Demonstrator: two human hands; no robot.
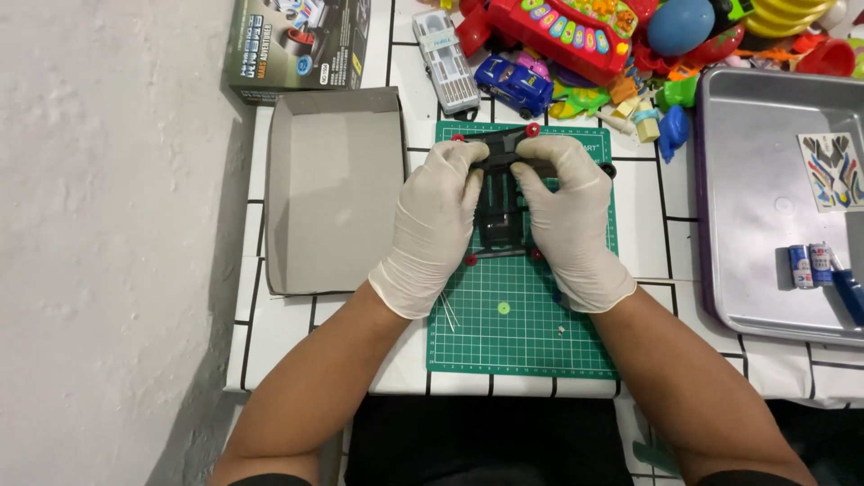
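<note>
Fingertips of the white-gloved left hand (435,225) and white-gloved right hand (569,220) pinch the far end of a black plastic toy-car chassis with small red rollers (499,220), steadying it on the green gridded cutting mat (522,337). At nine o'clock lies an open grey cardboard box lid (333,189); at three o'clock, a smooth metal tray (765,234).

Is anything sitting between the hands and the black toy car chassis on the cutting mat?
Nothing visible: the left hand and right hand already grip the black chassis directly, over the green cutting mat.
</note>
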